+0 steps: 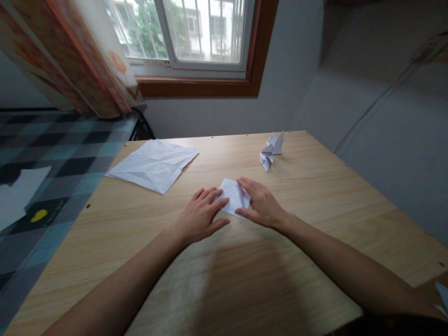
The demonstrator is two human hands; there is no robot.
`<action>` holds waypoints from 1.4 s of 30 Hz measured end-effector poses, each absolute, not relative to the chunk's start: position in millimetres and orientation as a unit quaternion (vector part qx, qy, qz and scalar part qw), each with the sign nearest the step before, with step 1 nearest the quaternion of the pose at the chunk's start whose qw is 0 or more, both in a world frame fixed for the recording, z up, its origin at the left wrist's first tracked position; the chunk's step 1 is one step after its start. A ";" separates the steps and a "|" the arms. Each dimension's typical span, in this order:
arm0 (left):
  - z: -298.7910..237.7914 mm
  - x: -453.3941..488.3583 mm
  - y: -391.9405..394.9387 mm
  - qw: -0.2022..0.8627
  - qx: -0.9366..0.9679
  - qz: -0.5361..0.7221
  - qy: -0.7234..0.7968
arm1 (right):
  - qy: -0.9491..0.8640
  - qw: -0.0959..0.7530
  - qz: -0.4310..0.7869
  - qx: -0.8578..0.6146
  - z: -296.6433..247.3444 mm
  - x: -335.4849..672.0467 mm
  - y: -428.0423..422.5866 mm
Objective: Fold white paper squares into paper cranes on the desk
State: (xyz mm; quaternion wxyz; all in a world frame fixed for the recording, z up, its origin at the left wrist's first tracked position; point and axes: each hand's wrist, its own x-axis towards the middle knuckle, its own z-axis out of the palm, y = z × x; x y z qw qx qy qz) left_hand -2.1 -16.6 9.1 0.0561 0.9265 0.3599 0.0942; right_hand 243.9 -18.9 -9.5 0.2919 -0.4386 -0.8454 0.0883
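A small folded sheet of white paper lies on the wooden table between my hands. My left hand rests at its left side, fingers spread and fingertips on the paper, with the thumb stretched out below. From the right, my right hand touches the paper's right edge, its fingers extended along the top and the thumb at the lower corner. Part of the right edge is hidden under that hand. Farther back on the right stands a folded white paper figure.
A larger creased white sheet lies flat at the table's back left. The wooden table ends near a wall and window. Left of it, a checked bed cover carries more white paper. A cable runs along the right wall.
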 end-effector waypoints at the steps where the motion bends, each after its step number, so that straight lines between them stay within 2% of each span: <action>1: 8.8 -2.2 -16.3 0.060 0.924 0.103 0.362 | -0.844 0.311 0.100 -0.426 -9.8 243.2 -18.8; 6: 3.7 -2.9 -13.6 0.088 0.905 0.162 0.384 | -0.824 0.349 0.147 -0.422 -9.6 242.5 -17.1; 11: 4.6 -4.5 -11.8 0.081 0.917 0.199 0.337 | -0.843 0.279 0.102 -0.448 -12.5 243.8 -15.2; 17: 11.6 -4.3 -13.2 0.080 0.948 0.181 0.249 | -0.834 0.223 0.020 -0.505 -11.0 250.0 -12.4; 26: 12.0 0.6 -17.4 -0.047 0.940 0.192 0.277 | -0.854 0.208 0.058 -0.473 -11.8 248.8 -12.7; 33: 14.7 1.7 -18.4 -0.100 0.938 0.189 0.274 | -0.855 0.196 0.068 -0.474 -12.3 248.9 -11.8; 42: 13.3 -2.4 -16.4 -0.043 0.933 0.204 0.294 | -0.858 0.186 0.070 -0.474 -11.3 249.2 -11.0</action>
